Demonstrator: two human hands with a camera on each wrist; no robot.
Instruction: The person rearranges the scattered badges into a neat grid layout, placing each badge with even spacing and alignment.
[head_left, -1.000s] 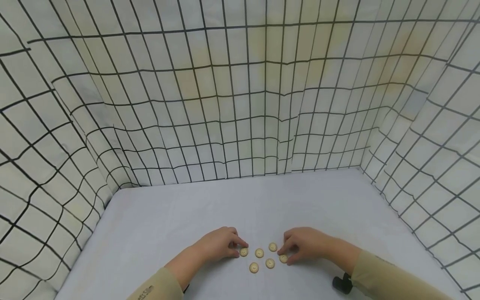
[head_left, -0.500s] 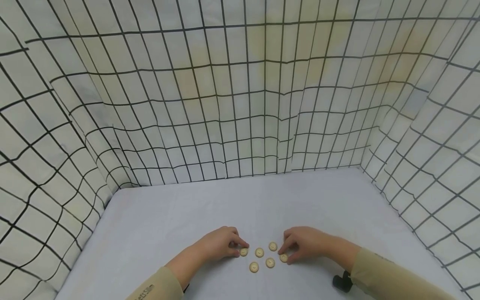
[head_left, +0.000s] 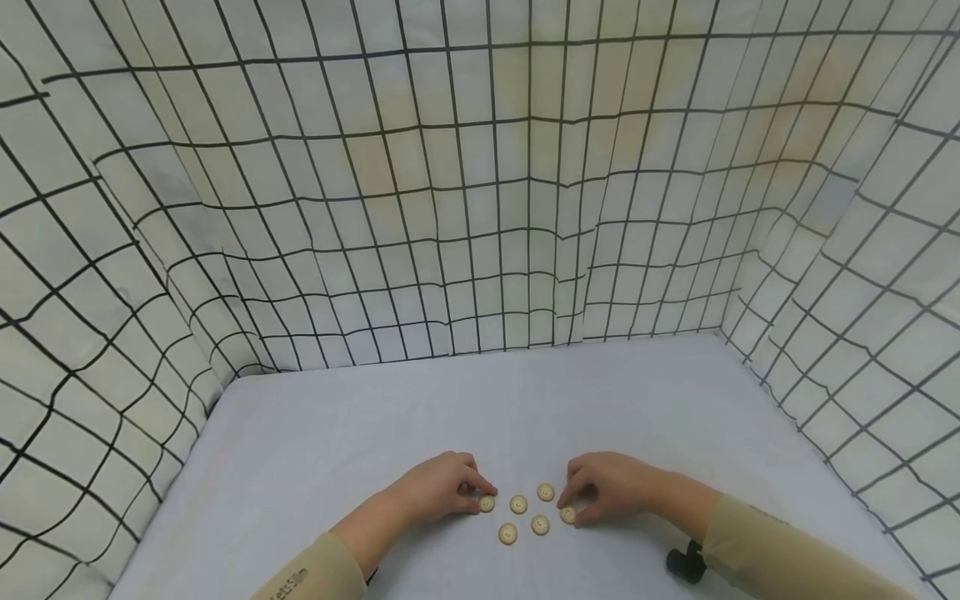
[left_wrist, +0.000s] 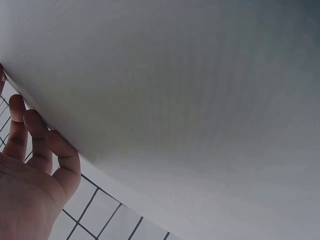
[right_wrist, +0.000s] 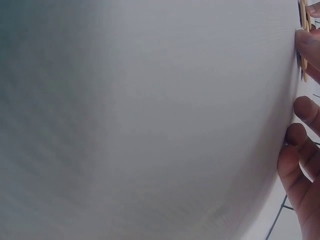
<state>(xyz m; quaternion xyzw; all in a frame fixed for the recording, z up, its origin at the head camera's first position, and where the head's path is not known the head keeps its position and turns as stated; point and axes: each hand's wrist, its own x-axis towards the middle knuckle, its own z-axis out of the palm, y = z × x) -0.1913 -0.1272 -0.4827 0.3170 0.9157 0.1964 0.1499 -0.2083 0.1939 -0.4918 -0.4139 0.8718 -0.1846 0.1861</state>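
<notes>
Several round, pale wooden buttons lie in two short staggered rows on the white tabletop [head_left: 420, 400] in the head view. At the left end, my left hand [head_left: 444, 490] pinches a button [head_left: 487, 503] between thumb and index finger. My right hand [head_left: 611, 487] has thumb and index finger at the edges of the rightmost button [head_left: 568, 515]. Between the hands are a middle button [head_left: 518, 504], an upper button [head_left: 545, 492] and a lower button [head_left: 507, 533]. The left wrist view shows curled fingers [left_wrist: 62, 150] against the tabletop; the buttons are hidden there.
White walls with a black grid [head_left: 480, 208] enclose the table at the back and both sides. A small black object [head_left: 684, 565] sits by the right sleeve [head_left: 780, 546]. A tan left sleeve [head_left: 318, 575] reaches in from the front.
The rightmost button and the right fingertips have shifted very slightly. Otherwise both hands and the buttons stay in place; the head view tilts a little.
</notes>
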